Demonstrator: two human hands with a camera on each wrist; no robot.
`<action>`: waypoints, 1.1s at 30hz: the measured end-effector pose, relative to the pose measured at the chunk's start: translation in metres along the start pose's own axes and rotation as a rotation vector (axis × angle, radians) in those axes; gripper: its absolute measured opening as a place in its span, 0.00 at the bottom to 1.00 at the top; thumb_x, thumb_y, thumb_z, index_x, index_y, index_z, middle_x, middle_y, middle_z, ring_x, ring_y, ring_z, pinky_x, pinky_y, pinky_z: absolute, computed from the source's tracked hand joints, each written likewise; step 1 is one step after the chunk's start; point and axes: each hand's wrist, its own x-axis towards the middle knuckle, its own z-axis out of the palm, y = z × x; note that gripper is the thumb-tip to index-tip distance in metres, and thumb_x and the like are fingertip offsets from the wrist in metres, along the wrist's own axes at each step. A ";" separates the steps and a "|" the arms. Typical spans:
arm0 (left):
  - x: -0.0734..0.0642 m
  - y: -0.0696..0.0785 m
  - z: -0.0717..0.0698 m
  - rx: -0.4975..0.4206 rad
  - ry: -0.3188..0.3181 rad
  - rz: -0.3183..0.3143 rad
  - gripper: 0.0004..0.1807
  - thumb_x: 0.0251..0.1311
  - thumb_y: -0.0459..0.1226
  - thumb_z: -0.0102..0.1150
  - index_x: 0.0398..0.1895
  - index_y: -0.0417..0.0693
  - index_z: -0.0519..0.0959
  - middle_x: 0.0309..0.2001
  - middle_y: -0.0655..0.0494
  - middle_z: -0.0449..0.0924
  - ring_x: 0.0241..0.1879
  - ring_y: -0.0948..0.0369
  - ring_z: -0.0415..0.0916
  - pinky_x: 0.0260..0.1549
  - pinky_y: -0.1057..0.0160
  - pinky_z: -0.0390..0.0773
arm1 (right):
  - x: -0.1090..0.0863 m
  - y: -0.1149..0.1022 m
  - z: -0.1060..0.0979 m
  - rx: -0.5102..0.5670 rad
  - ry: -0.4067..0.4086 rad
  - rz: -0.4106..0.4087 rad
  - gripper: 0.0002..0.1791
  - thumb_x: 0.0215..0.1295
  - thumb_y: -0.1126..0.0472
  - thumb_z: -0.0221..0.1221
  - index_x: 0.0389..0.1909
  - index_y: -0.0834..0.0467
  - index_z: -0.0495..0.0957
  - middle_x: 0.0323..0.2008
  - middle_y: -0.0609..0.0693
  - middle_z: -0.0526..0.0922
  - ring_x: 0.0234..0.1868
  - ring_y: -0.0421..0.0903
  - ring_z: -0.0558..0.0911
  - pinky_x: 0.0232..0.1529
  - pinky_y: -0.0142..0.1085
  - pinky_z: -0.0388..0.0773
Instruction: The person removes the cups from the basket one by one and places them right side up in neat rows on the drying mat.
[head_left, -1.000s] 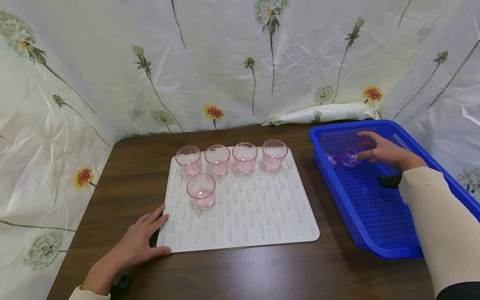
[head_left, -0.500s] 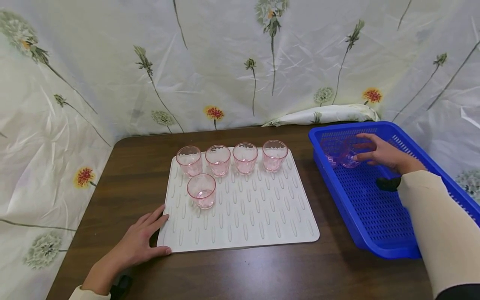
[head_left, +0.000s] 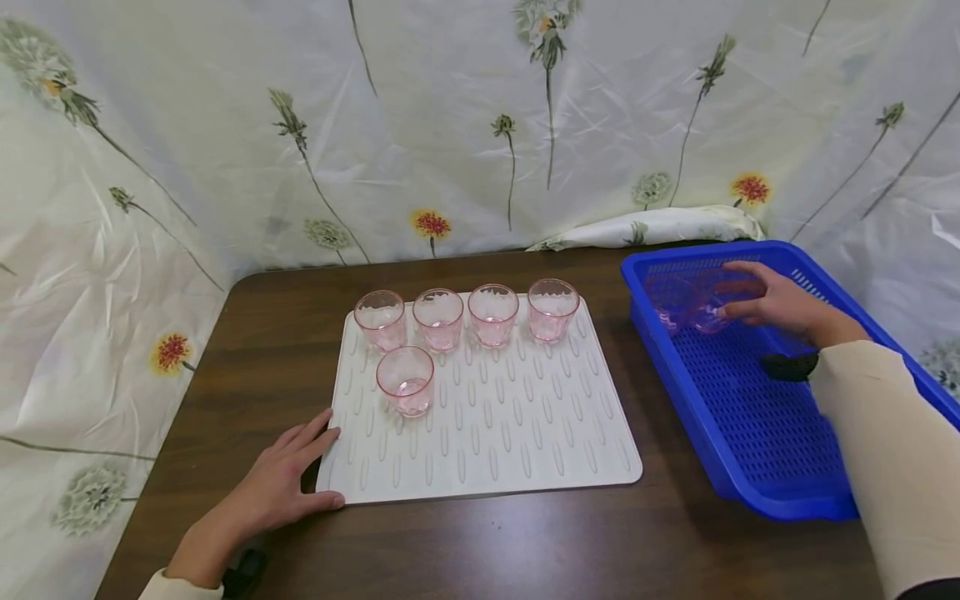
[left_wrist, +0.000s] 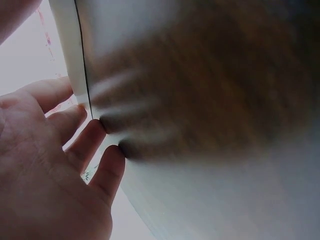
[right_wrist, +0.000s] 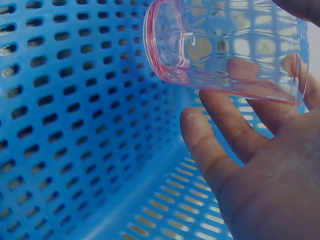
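Note:
My right hand (head_left: 787, 304) is inside the blue basket (head_left: 693, 417), with thumb and fingers around a pink-tinted glass (head_left: 707, 317). In the right wrist view this clear, faceted glass (right_wrist: 225, 47) lies across the fingers, tipped sideways as that camera sees it. Another pink glass (head_left: 666, 304) stands just left of it in the basket. My left hand (head_left: 273, 483) rests at the near left corner of a white ribbed mat (head_left: 510, 433), fingers spread and fingertips along its edge. Upright on the mat, several pink glasses (head_left: 492, 317) form a back row, and one glass (head_left: 406, 383) stands in front at the left.
The mat and basket are on a dark brown wooden table (head_left: 480, 550). Behind and at the sides hangs a flower-printed curtain (head_left: 420, 142), with a fold lying on the table's back edge. The basket's raised rim surrounds the right hand.

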 end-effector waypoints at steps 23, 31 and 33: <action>0.001 0.004 -0.003 -0.002 -0.009 -0.003 0.50 0.47 0.60 0.71 0.70 0.43 0.69 0.76 0.42 0.57 0.68 0.37 0.62 0.59 0.32 0.66 | -0.042 -0.029 -0.041 0.045 0.289 -0.120 0.48 0.70 0.56 0.59 0.78 0.66 0.40 0.39 0.12 0.70 0.38 0.12 0.72 0.36 0.14 0.68; 0.000 0.004 -0.002 -0.009 -0.008 0.003 0.50 0.47 0.59 0.72 0.70 0.43 0.69 0.76 0.42 0.57 0.68 0.37 0.62 0.59 0.32 0.66 | -0.042 -0.052 -0.039 -0.031 0.325 -0.099 0.46 0.70 0.47 0.58 0.80 0.52 0.44 0.44 0.15 0.68 0.41 0.12 0.67 0.41 0.14 0.61; 0.000 0.004 -0.002 -0.009 -0.007 0.002 0.50 0.47 0.59 0.72 0.70 0.43 0.69 0.76 0.42 0.57 0.68 0.37 0.62 0.59 0.32 0.67 | -0.042 -0.061 -0.038 -0.029 0.331 -0.102 0.45 0.70 0.46 0.58 0.80 0.50 0.44 0.45 0.16 0.69 0.42 0.13 0.67 0.41 0.13 0.61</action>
